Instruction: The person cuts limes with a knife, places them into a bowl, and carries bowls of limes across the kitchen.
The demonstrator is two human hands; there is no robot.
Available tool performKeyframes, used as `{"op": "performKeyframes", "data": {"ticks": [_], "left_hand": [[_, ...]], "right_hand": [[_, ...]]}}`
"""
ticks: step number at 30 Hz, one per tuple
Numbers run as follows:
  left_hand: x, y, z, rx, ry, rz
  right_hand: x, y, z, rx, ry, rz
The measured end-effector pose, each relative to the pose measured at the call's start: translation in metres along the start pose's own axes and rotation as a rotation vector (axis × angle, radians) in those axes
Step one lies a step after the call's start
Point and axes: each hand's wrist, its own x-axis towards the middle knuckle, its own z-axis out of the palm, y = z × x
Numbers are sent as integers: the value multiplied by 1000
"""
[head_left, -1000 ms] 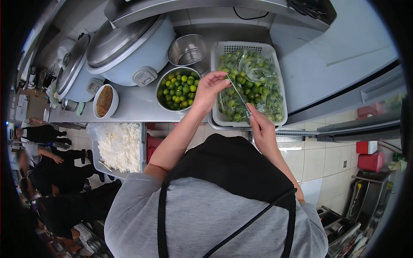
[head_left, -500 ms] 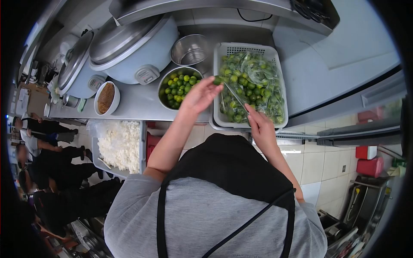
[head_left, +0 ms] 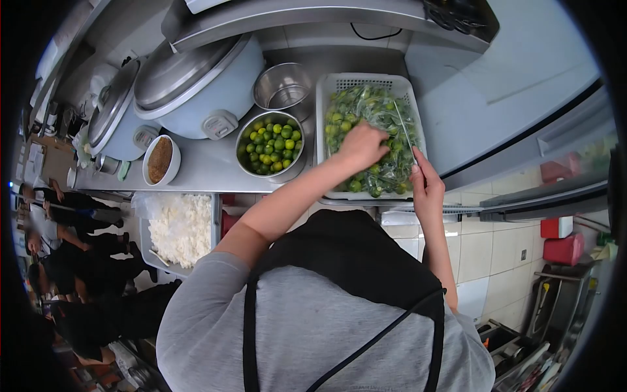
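My left hand [head_left: 364,146] reaches down into a white plastic basket [head_left: 322,127], over small green citrus fruits [head_left: 339,118] lying in and around clear plastic bags. Its fingers point down among the bags, and what they touch is hidden. My right hand [head_left: 427,178] is closed round the handle of a knife [head_left: 403,124], at the basket's right rim. The thin blade points up and away over the bagged fruit. Left of the basket, a round steel bowl [head_left: 243,154] holds more green and yellowish citrus fruits.
Behind the fruit bowl is another steel bowl [head_left: 282,89]. Two large cookers [head_left: 189,98] and a white bowl of brown grains [head_left: 160,161] are further left. A tub of white rice [head_left: 183,232] sits below the counter's edge. Several people in dark clothes are at the far left.
My left hand has moved right, from above the basket's left side down into the bags; the fruit it held is out of sight. My right hand has moved right with the knife, whose blade points more upright.
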Motion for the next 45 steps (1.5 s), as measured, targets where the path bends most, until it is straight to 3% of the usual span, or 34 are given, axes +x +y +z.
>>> {"op": "performKeyframes", "data": {"ticks": [4,7,9,13,15,39,43,45], "left_hand": [[4,-4,31,290,6,35],[-1,-7,7,-428,51,-224],[-8,-11,-13,-1085,73,-366],[-23,-2,-48,-1202,60,-374],[-26,3,-53,-1398,155,-399],[-27,-1,-53,-1433,425,-332],[-33,2,-48,-1420,312,-361],[-42,12,-41,-1281,155,-361]], "right_hand": [[-3,7,1,0,95,-119],[-12,5,-1,47,94,-90],[-19,1,-2,84,48,-36],[-27,-2,12,140,13,-100],[-28,-8,18,162,-54,-102],[-24,-25,31,37,-80,-212],[-16,-30,32,21,-75,-193],[-4,-24,37,22,-30,-184]]}}
